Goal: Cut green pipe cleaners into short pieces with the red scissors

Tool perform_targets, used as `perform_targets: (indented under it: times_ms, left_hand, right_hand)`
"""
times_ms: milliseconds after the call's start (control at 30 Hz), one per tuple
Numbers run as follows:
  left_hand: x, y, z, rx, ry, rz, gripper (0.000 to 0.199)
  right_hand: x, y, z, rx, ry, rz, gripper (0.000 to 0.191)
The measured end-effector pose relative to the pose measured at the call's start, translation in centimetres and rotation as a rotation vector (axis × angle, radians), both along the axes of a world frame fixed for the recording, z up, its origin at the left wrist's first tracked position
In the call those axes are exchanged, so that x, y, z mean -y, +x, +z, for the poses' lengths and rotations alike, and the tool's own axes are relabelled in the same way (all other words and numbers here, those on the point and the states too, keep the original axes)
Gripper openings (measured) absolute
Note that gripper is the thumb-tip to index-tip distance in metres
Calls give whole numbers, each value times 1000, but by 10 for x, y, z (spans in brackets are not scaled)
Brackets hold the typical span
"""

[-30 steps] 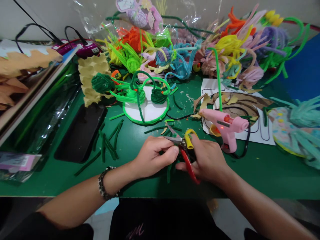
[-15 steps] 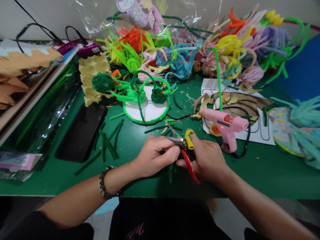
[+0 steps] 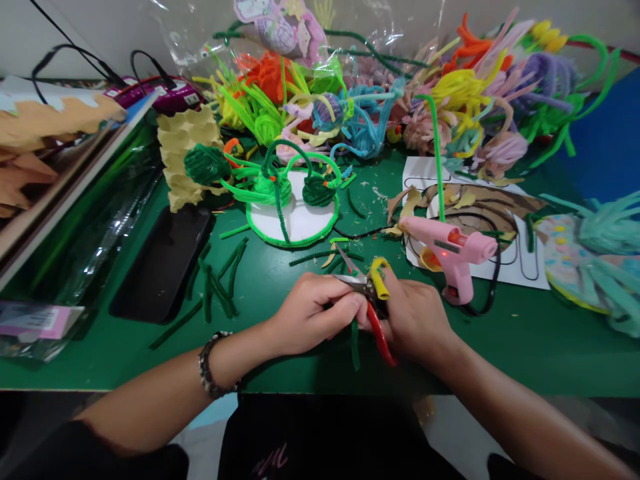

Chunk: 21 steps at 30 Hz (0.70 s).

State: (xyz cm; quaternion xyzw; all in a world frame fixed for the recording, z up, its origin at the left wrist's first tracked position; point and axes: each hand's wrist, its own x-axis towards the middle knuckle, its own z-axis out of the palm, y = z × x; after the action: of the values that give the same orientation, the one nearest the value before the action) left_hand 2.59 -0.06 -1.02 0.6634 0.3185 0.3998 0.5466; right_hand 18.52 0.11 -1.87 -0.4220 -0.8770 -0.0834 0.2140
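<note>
My right hand point(image 3: 415, 317) is closed on the scissors point(image 3: 383, 327), which have red and yellow handles; their blades stand apart and point up and left. Beside the blades, my left hand point(image 3: 317, 313) is closed, its thumb near my right fingers. A dark green pipe cleaner piece point(image 3: 355, 347) hangs below it, its upper end hidden by the fingers. Cut dark green pieces point(image 3: 217, 293) lie to the left. Beyond my hands is a white disc point(image 3: 305, 217) with a bright green rim, bearing green bundles and arched stems.
A black phone point(image 3: 163, 267) lies at the left. At the right, a pink glue gun point(image 3: 453, 253) with a black cord rests by a white sheet point(image 3: 535, 267). Colourful pipe cleaner bundles point(image 3: 370, 120) fill the back, near a yellow egg-carton piece point(image 3: 187, 160).
The hanging green piece has shifted slightly right. My left thumb and fingers have moved a little right, closer to the scissors' pivot.
</note>
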Motion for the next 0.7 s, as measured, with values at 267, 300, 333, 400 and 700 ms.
perform_targets:
  times_ms: [267, 300, 333, 400, 700]
  left_hand:
    - [0, -1, -2, 26, -42, -33, 29]
    - [-1, -1, -3, 23, -39, -35, 29]
    - [-1, -1, -3, 19, -36, -35, 29]
    - [-1, -1, -3, 11, -32, -25, 30]
    - [0, -1, 0, -75, 29, 1, 29]
  right_hand:
    - [0, 1, -2, 22, -18, -10, 48]
    - [0, 2, -3, 20, -22, -12, 48]
    - [0, 2, -3, 15, -25, -12, 47]
    - [0, 2, -3, 1, -35, -5, 46]
    - [2, 2, 1, -61, -156, 26, 59]
